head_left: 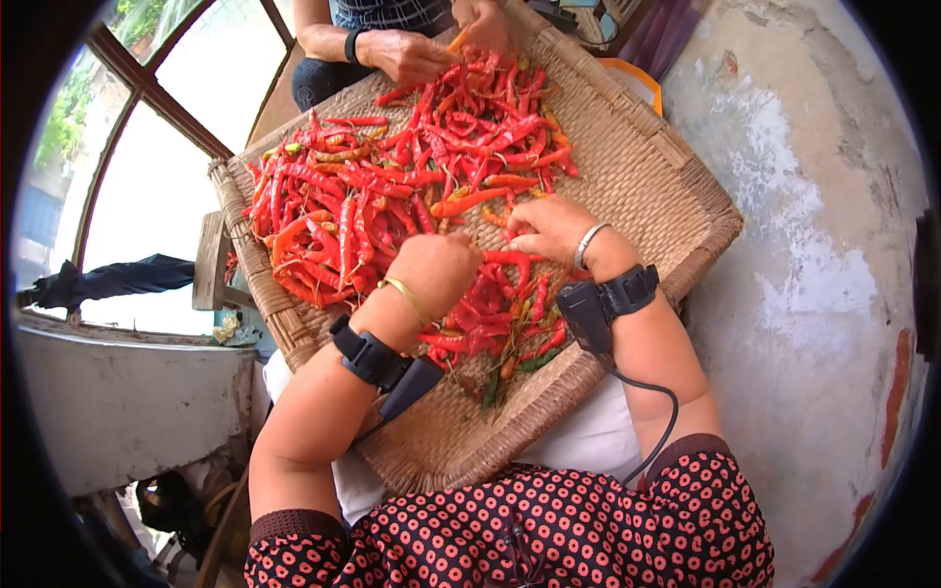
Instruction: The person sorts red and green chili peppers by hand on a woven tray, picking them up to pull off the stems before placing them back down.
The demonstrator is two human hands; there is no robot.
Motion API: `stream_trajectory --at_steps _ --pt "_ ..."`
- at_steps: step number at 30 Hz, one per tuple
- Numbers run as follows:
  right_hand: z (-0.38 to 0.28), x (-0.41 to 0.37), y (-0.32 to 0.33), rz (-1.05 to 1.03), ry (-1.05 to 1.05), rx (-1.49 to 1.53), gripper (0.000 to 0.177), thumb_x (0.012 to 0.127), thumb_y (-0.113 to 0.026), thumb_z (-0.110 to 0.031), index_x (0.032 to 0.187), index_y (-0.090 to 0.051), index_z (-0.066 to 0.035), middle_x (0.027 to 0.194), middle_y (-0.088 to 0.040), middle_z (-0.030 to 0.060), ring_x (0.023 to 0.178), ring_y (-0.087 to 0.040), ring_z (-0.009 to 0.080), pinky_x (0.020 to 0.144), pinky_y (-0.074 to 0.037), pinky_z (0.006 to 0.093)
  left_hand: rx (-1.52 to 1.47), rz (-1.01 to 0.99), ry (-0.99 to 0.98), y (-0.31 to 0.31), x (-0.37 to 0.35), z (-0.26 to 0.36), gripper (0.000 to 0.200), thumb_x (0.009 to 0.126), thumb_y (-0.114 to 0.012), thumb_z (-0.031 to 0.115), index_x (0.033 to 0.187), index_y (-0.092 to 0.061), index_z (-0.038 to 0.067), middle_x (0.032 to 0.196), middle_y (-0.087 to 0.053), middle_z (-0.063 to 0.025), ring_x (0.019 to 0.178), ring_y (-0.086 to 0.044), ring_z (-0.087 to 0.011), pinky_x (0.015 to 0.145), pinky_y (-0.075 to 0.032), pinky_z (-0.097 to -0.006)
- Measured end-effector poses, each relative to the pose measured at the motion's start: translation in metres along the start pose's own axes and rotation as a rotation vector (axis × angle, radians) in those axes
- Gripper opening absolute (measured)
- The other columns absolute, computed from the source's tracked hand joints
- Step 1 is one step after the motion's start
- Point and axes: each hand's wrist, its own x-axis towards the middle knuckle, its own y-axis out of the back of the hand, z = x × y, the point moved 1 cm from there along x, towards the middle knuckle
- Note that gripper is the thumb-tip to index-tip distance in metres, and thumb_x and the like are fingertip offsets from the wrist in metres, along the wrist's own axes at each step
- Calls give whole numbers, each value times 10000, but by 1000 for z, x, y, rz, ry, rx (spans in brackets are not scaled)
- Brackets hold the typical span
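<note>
A wide woven basket tray [676, 196] lies across my lap, holding heaps of red chili peppers [343, 230]. My left hand [441, 269] is curled closed over the near pile, and whatever lies inside the fingers is hidden. Beside its knuckles a red chili [512, 258] reaches toward the space under my right hand. My right hand [559, 230] has its thumb and fingers bent together just above the peppers; what they pinch does not show clearly. An orange chili [469, 203] rests just beyond both hands. A smaller pile of chilies [490, 314] with some green ones lies nearest me.
Across the tray, another person's hands [417, 59] work at the far edge, one finger and thumb by an orange chili. A rough plaster wall [804, 245] stands at the right. On the left are a window, a dark folded umbrella [127, 279] and a low ledge [137, 402].
</note>
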Motion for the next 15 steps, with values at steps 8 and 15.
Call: stream_trajectory --at_steps 8,15 --pt "0 -5 6 54 57 59 310 743 -618 -300 959 -619 -77 838 -633 141 805 -605 291 718 -466 364 9 -356 -186 -26 -10 54 365 699 -658 318 933 -567 54 894 -577 -93 829 -607 -252 668 -498 -381" --pt "-5 -7 19 79 -27 77 315 728 -616 -302 949 -617 -77 844 -635 131 798 -605 281 715 -466 364 -205 -288 -232 23 -2 51 247 746 -602 289 800 -597 47 751 -577 -117 741 -592 -296 624 -471 -406"
